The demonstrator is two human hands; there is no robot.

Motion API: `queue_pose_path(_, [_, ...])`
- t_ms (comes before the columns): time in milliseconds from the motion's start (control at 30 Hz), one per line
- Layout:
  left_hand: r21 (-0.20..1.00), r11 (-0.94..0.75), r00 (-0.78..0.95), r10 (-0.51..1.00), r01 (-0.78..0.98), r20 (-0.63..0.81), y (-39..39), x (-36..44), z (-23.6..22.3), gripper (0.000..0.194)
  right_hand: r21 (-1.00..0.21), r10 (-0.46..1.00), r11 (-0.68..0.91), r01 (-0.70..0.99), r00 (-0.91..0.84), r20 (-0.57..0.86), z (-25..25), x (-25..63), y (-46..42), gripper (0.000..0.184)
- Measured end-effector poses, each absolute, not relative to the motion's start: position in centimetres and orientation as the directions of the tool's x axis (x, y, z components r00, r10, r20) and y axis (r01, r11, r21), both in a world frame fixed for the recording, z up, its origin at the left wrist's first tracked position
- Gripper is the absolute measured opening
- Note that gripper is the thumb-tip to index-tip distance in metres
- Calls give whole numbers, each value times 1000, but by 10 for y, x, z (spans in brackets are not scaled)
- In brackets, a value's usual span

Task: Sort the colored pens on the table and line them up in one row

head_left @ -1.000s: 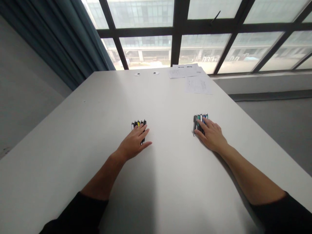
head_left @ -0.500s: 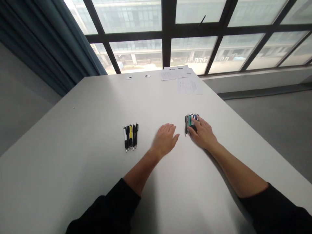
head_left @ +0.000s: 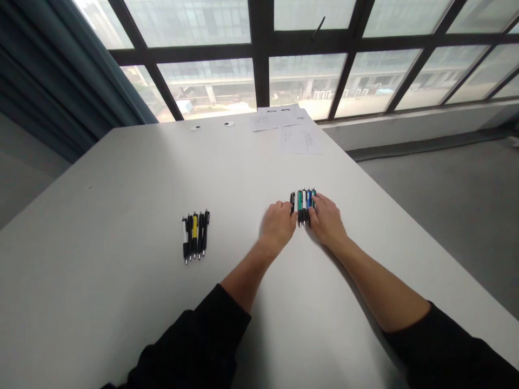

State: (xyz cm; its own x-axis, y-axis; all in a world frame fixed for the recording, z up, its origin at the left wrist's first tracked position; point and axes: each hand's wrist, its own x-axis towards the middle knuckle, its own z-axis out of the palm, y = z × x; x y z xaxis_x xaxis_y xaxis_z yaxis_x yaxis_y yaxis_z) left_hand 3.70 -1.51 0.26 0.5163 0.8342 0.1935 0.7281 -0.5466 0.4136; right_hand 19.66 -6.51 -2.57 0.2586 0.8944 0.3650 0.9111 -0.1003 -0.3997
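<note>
A row of several pens [head_left: 304, 203] in black, green, white and blue lies side by side on the white table [head_left: 121, 302], right of centre. My left hand [head_left: 279, 224] is at the row's left side, its fingers curled against the outermost black pen [head_left: 292, 201]. On the row's right side rests my right hand [head_left: 326, 221], fingers stretched out and touching the outer pens. A second row of black, white and yellow pens [head_left: 195, 235] lies untouched further left.
Printed paper sheets [head_left: 300, 139] lie at the table's far edge, with two small round discs [head_left: 211, 126] to their left. Behind the table are a large window and a blue curtain [head_left: 52, 81]. Grey floor drops off beyond the table's right edge.
My left hand left the left row of pens and crossed to the right row, where it now meets my right hand. The view has swung rightward.
</note>
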Motion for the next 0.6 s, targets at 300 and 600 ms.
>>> queue_pose_path(300, [468,-504,479,859,725,183,-13,34,6,16,-387,897,-86,918,241,371,-21,194,-65,47])
queue_pose_path(600, [545,-636,606,749,546,268,-14,31,0,9,-383,917,-98,919,233,323,-21,194,-65,50])
